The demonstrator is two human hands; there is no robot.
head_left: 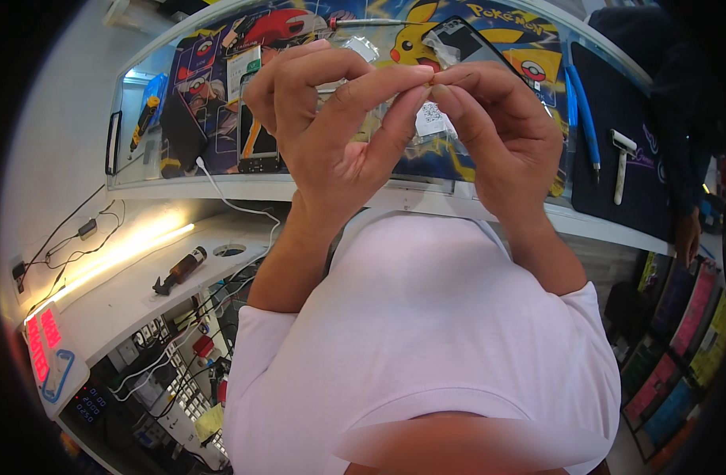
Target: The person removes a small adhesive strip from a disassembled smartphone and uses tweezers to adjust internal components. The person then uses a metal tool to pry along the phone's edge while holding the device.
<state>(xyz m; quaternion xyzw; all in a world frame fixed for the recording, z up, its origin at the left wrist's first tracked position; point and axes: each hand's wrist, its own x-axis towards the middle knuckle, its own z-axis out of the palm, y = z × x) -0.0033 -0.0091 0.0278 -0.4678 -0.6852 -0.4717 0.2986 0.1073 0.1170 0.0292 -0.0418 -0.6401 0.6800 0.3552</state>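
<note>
Small amber-toned piece (pixel 433 78): held at the meeting fingertips of both hands, raised over the middle of the counter (pixel 426 188). Kind not identifiable; fingers cover most of it. Long axis and pointing direction: cannot tell.

Left hand (pixel 331 119): narrow, thumb and index pinched at the piece, remaining fingers loosely curled. Right hand (pixel 507 131): likewise narrow, thumb and index pinched from the opposite side, other fingers folded in. Judgement: a two-sided fingertip pinch suits something this small, and the raised position probably keeps it in clear sight, off the clutter.

Beneath the fingers: a packet (pixel 432 120) with a square printed code. Left of the left hand, toward the counter's near edge: an opened phone (pixel 260 142), its orange inner part exposed, presumably turned up for access. Nearer the left end: a black device (pixel 184 131) with a white cable (pixel 212 184) plugged in, and a yellow cutter (pixel 146 120).

Far edge: a screwdriver (pixel 371 23) and a dark phone (pixel 475 49). Right end: a blue pen-shaped tool (pixel 586 119), then a white-handled roller (pixel 621 168) on a black mat (pixel 604 95).
</note>
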